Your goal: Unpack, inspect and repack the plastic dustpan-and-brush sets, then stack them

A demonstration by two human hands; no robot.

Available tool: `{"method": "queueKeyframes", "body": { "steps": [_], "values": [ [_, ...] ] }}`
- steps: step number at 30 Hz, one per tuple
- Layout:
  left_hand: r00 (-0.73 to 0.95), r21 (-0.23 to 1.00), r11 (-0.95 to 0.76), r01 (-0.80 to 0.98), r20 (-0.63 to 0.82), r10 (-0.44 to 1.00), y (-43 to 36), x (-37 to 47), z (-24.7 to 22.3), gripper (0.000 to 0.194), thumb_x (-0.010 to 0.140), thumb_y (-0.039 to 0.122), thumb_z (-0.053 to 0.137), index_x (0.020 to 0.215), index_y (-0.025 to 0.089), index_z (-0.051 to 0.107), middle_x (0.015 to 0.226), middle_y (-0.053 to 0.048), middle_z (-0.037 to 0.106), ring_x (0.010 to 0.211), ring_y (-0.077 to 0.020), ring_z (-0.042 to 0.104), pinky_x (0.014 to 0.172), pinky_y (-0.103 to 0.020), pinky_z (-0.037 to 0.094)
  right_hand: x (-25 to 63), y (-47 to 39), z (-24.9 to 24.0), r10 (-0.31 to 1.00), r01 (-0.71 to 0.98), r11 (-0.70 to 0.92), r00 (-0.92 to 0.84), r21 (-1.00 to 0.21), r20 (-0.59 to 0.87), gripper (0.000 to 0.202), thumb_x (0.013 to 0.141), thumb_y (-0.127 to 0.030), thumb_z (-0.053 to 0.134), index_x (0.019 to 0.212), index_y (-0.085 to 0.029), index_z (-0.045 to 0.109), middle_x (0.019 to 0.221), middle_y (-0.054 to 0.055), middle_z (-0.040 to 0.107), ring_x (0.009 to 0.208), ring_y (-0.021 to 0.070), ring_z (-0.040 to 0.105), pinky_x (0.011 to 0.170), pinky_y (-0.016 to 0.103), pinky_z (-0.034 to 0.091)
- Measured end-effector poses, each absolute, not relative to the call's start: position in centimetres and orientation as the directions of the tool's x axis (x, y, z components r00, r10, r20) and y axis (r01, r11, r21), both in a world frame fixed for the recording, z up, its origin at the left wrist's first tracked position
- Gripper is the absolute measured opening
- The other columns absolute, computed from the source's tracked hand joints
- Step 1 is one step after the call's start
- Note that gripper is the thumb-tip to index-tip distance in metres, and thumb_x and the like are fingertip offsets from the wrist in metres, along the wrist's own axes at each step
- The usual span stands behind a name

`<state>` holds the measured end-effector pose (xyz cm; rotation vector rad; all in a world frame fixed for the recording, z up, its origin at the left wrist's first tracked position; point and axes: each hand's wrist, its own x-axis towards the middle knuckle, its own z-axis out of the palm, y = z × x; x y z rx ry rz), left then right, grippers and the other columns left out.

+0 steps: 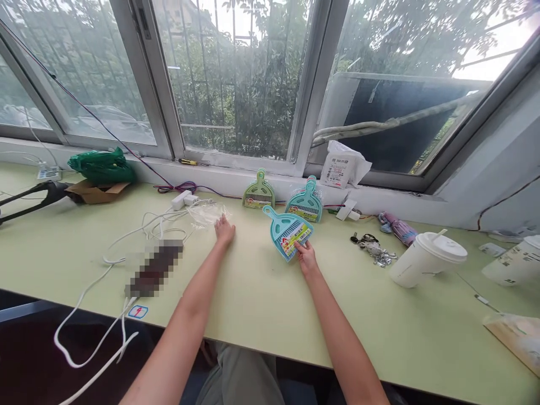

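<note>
A light-blue mini dustpan and brush set (287, 232) with a printed label is gripped at its lower right edge by my right hand (307, 259), tilted above the table. My left hand (225, 232) reaches to the right edge of some thin clear plastic bags (206, 215), its fingers closed together at the plastic. Against the wall below the window stand a green dustpan set (259, 194) and a stack of blue dustpan sets (304, 203), both in clear wrapping.
White cables and a charger (182, 199) lie left, beside a blurred dark object (156, 269). A green bag (101, 166) sits on a cardboard box (99, 192). At right are keys (371, 246), a folded umbrella (397, 228) and a white lidded cup (426, 259).
</note>
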<state>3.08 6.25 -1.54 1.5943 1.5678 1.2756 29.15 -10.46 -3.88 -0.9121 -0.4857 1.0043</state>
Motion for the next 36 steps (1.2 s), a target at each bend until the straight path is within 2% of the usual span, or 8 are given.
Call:
{"method": "queueKeyframes", "body": {
  "steps": [4, 8, 14, 18, 21, 25, 31, 36],
  "values": [
    [0.196, 0.767, -0.242, 0.594, 0.154, 0.969, 6.3, 0.3, -1.0, 0.009, 0.071, 0.025, 0.061, 0.077, 0.022, 0.065, 0.098, -0.008, 0.066, 0.118, -0.0304, 0.049, 0.110, -0.047, 0.017, 29.2, -10.2, -4.0, 0.871, -0.513, 0.214, 0.486, -0.831, -0.076, 0.038, 0.057, -0.018, 0.079, 0.090, -0.020, 0.061, 0.090, 0.002, 0.072, 0.086, 0.0184, 0.069, 0.082, 0.032, 0.058],
    [0.201, 0.676, -0.204, 0.708, 0.084, 0.976, 4.7, -1.2, -0.2, 0.025, 0.070, 0.022, 0.062, 0.047, 0.019, 0.053, 0.056, -0.006, 0.056, 0.103, -0.0332, 0.056, 0.109, -0.053, 0.011, 29.5, -10.1, -4.3, 0.865, -0.522, 0.221, 0.495, -0.824, -0.082, 0.037, 0.058, -0.016, 0.078, 0.090, -0.020, 0.061, 0.089, 0.001, 0.072, 0.085, 0.0176, 0.069, 0.081, 0.031, 0.058],
    [0.081, 0.631, -0.316, 0.708, 0.373, 0.924, 2.1, 1.5, -0.2, 0.007, 0.069, 0.010, 0.057, 0.071, 0.017, 0.056, 0.104, -0.020, 0.057, 0.131, -0.0398, 0.025, 0.107, -0.059, 0.006, 29.2, -10.7, -4.2, 0.877, -0.489, 0.204, 0.476, -0.848, -0.064, 0.036, 0.058, -0.017, 0.079, 0.090, -0.019, 0.063, 0.090, 0.002, 0.071, 0.083, 0.0170, 0.069, 0.076, 0.029, 0.059],
    [0.329, 0.762, -0.425, 0.489, 0.290, 0.899, 1.3, 3.9, -0.6, 0.019, 0.063, 0.005, 0.055, 0.073, 0.020, 0.061, 0.104, -0.014, 0.060, 0.119, -0.0307, 0.045, 0.105, -0.045, 0.030, 29.0, -11.1, -4.0, 0.879, -0.483, 0.206, 0.474, -0.851, -0.056, 0.036, 0.058, -0.019, 0.079, 0.091, -0.019, 0.063, 0.087, 0.002, 0.072, 0.078, 0.0162, 0.069, 0.073, 0.028, 0.060],
    [0.459, 0.719, -0.518, 0.463, 0.305, 0.834, 0.9, 5.1, -1.0, 0.021, 0.061, 0.001, 0.054, 0.061, 0.022, 0.060, 0.082, -0.007, 0.063, 0.092, -0.0233, 0.059, 0.101, -0.038, 0.037, 29.0, -10.9, -3.9, 0.875, -0.486, 0.203, 0.480, -0.850, -0.065, 0.037, 0.057, -0.019, 0.079, 0.090, -0.019, 0.063, 0.085, 0.001, 0.072, 0.077, 0.0166, 0.070, 0.073, 0.029, 0.060],
    [0.449, 0.610, -0.568, 0.553, 0.357, 0.820, -0.1, 6.0, -1.4, 0.023, 0.066, 0.001, 0.052, 0.053, 0.019, 0.056, 0.067, -0.007, 0.057, 0.082, -0.0242, 0.059, 0.107, -0.049, 0.026, 29.0, -10.7, -3.9, 0.872, -0.484, 0.190, 0.483, -0.854, -0.080, 0.039, 0.054, -0.018, 0.081, 0.089, -0.018, 0.063, 0.083, 0.001, 0.072, 0.077, 0.0178, 0.070, 0.074, 0.030, 0.060],
    [0.556, 0.256, -0.631, 0.733, 0.309, 0.771, -1.7, 6.4, -2.3, 0.032, 0.085, 0.017, 0.042, 0.109, 0.026, 0.062, 0.121, -0.008, 0.057, 0.117, -0.0281, 0.045, 0.106, -0.063, 0.017, 28.0, -10.7, -3.4, 0.917, -0.469, 0.130, 0.392, -0.874, -0.073, 0.042, 0.054, -0.023, 0.083, 0.091, -0.016, 0.064, 0.084, 0.005, 0.073, 0.073, 0.0190, 0.070, 0.066, 0.029, 0.060],
    [0.579, 0.200, -0.652, 0.731, 0.324, 0.748, -2.7, 6.2, -1.9, 0.030, 0.086, 0.027, 0.047, 0.114, 0.029, 0.059, 0.125, -0.006, 0.056, 0.124, -0.0295, 0.039, 0.108, -0.065, 0.001, 27.7, -10.9, -3.1, 0.915, -0.470, 0.144, 0.399, -0.871, -0.064, 0.038, 0.054, -0.016, 0.082, 0.088, -0.016, 0.065, 0.080, 0.003, 0.073, 0.068, 0.0169, 0.070, 0.061, 0.026, 0.060]
  ]
}}
